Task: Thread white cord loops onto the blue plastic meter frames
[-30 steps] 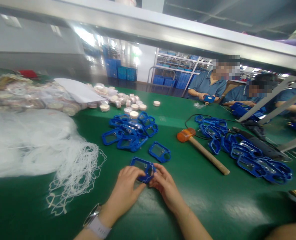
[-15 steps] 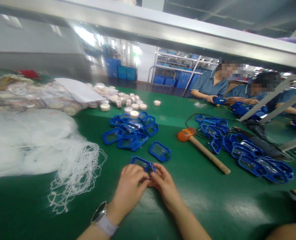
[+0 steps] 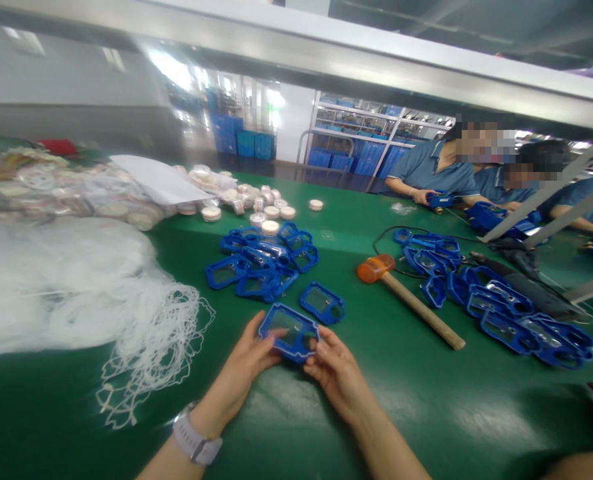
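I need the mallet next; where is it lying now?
In the head view, the mallet lies on the green table, right of centre, between the single blue frame and the right-hand pile of blue frames.

A blue plastic frame with a clear rectangular window (image 3: 289,331) — rounded corners, notched outline — sits tilted just above the green worktop (image 3: 426,400), its face turned up toward the camera. It is pinched at its near edge between the left hand (image 3: 249,363) and right hand (image 3: 336,373).
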`<state>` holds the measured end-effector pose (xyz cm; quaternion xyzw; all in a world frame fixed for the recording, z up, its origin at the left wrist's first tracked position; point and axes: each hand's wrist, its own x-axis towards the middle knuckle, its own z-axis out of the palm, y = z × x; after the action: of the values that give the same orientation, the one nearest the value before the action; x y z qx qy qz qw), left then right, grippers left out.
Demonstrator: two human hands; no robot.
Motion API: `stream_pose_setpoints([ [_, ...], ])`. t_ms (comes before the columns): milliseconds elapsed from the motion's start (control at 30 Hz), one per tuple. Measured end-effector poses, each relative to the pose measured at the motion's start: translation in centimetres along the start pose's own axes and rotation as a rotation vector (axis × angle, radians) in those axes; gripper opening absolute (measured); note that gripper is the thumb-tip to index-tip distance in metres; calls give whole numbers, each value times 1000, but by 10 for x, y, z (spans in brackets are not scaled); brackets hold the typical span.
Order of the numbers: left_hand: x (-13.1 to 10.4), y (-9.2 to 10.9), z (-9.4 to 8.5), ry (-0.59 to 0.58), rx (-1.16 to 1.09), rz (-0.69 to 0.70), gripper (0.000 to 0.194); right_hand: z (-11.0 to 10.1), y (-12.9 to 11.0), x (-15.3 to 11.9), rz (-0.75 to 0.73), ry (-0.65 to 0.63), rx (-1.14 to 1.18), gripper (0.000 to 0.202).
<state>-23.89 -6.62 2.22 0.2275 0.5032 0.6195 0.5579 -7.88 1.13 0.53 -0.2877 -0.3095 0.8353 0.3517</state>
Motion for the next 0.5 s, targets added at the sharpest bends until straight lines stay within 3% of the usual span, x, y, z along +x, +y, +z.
stream_pose_setpoints([
  [133,-6,2,8,-48,-68,-14,74,2,1,-1,-22,-49,-35,39],
  [400,-1,1,0,-139,-123,-48,90,-1,3,0,-144,-20,-224,38],
  [500,0,0,1,-118,-107,-14,89,2,4,-4,-109,-29,-215,39],
])
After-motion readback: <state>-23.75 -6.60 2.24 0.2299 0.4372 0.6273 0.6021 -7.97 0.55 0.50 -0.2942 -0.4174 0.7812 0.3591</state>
